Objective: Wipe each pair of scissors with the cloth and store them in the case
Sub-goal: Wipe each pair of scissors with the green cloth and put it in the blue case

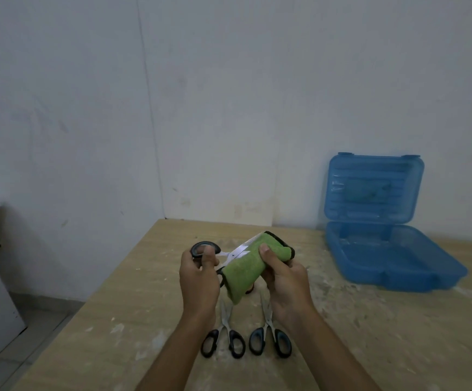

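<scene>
Two hands work mid-frame: left hand [199,273] pinches scissors [215,253] handle; right hand [284,273] fingers grip green cloth [246,270] around blades.

Two scissors [246,334] side by side on table [116,320] – open case [384,249] far right, behind.

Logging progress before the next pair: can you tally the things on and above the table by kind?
Black-handled steel scissors: 3, one held, two lying on the wooden table
Green microfibre cloth: 1
Open blue translucent plastic case: 1
Total: 5
</scene>
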